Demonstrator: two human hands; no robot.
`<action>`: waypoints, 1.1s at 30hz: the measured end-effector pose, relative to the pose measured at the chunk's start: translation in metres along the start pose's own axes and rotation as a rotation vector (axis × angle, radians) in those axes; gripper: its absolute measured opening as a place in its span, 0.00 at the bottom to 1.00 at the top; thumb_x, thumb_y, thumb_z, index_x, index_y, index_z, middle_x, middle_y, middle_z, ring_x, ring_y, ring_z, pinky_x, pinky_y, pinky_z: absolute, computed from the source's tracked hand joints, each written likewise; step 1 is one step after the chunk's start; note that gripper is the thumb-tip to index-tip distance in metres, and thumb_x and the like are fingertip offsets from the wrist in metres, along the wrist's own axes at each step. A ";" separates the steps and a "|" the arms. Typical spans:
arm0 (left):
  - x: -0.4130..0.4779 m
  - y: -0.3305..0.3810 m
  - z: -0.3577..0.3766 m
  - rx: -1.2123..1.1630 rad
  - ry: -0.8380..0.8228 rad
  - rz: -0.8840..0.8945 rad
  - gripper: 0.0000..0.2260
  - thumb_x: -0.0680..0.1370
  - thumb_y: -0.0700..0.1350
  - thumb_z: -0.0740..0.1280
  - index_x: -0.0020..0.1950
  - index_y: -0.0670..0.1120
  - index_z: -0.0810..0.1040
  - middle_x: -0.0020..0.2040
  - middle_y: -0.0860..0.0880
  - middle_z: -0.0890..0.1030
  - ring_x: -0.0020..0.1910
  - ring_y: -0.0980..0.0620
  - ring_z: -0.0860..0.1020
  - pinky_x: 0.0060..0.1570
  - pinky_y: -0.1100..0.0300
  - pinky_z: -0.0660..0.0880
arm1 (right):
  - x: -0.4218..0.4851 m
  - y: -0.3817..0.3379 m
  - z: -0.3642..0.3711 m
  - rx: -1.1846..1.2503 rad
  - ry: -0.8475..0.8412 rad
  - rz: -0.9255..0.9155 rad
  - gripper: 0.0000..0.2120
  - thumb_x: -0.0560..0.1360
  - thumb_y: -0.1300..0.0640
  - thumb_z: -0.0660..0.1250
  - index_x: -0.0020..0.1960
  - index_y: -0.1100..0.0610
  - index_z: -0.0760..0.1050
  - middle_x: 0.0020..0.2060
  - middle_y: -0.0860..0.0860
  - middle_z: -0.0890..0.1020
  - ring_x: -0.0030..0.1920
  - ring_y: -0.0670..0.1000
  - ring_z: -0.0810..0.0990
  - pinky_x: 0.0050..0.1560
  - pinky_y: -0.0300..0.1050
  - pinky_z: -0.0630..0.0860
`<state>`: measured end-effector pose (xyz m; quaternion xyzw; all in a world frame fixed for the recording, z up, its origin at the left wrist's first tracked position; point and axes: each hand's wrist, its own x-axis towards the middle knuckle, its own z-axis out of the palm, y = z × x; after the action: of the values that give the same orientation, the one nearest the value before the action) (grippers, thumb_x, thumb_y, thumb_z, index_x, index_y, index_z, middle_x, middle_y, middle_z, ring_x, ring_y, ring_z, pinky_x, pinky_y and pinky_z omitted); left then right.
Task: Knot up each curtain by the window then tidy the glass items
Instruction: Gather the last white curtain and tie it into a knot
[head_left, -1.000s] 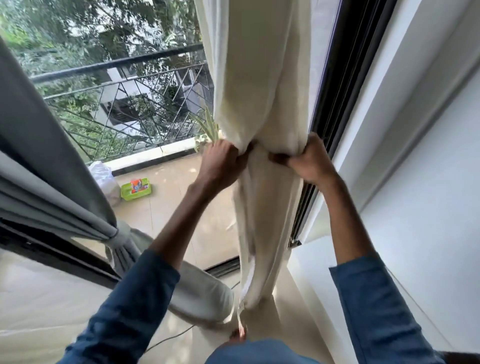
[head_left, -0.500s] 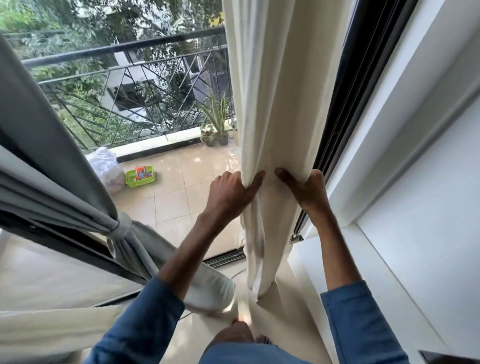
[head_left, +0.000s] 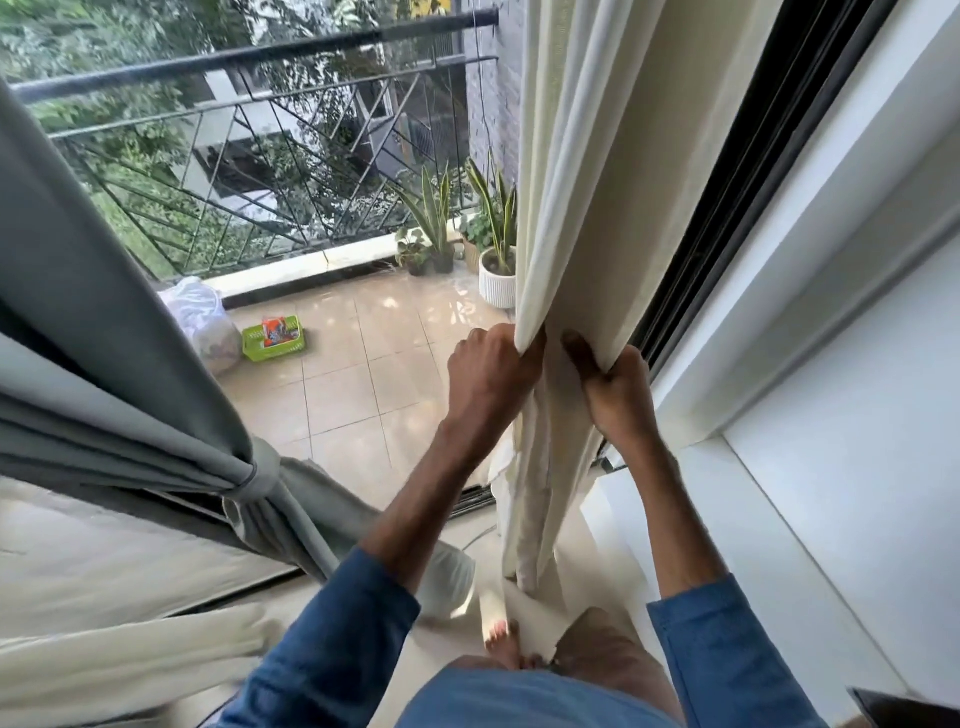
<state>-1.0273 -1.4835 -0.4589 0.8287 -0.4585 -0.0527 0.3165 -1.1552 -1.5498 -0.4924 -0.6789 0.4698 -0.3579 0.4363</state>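
A cream curtain (head_left: 597, 171) hangs by the black window frame at the right, gathered into a bunch. My left hand (head_left: 488, 374) grips its left edge and my right hand (head_left: 613, 384) grips its right edge, at the same height. Below my hands the cloth trails to the floor by my feet. A grey curtain (head_left: 104, 364) on the left is knotted (head_left: 260, 473) at mid height, its tail hanging down. No glass items are in view.
Beyond the glass lies a tiled balcony with potted plants (head_left: 496, 249), a green basket (head_left: 274, 339), a plastic bag (head_left: 200, 322) and a black railing (head_left: 249, 57). A white sill (head_left: 779, 545) runs along the right wall. Another cream cloth (head_left: 119, 654) lies at lower left.
Both hands have slid down the cream curtain, still gripping it, and the view has tilted down and right, bringing the potted plants into sight.
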 end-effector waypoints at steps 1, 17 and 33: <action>0.001 0.001 0.001 -0.011 -0.021 -0.004 0.22 0.82 0.57 0.59 0.42 0.39 0.75 0.42 0.34 0.79 0.43 0.33 0.76 0.37 0.52 0.64 | -0.003 0.000 0.003 -0.057 -0.024 -0.031 0.23 0.78 0.42 0.65 0.49 0.64 0.82 0.41 0.55 0.86 0.43 0.53 0.86 0.42 0.53 0.81; 0.012 -0.012 -0.008 -0.130 0.044 0.062 0.20 0.82 0.54 0.63 0.35 0.44 0.68 0.33 0.37 0.77 0.34 0.34 0.74 0.30 0.51 0.67 | -0.002 0.001 0.010 -0.241 0.286 -0.137 0.20 0.77 0.51 0.73 0.31 0.61 0.74 0.25 0.55 0.77 0.26 0.52 0.73 0.28 0.42 0.63; 0.010 0.026 -0.042 -0.133 -0.391 0.020 0.15 0.80 0.49 0.62 0.35 0.43 0.70 0.36 0.46 0.74 0.38 0.42 0.74 0.40 0.53 0.72 | -0.031 -0.020 0.019 -0.111 -0.355 -0.155 0.24 0.82 0.50 0.62 0.76 0.52 0.63 0.61 0.46 0.80 0.61 0.46 0.79 0.58 0.45 0.75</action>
<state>-1.0241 -1.4811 -0.4084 0.7753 -0.5151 -0.2394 0.2761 -1.1411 -1.5121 -0.4830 -0.7884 0.3509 -0.2387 0.4453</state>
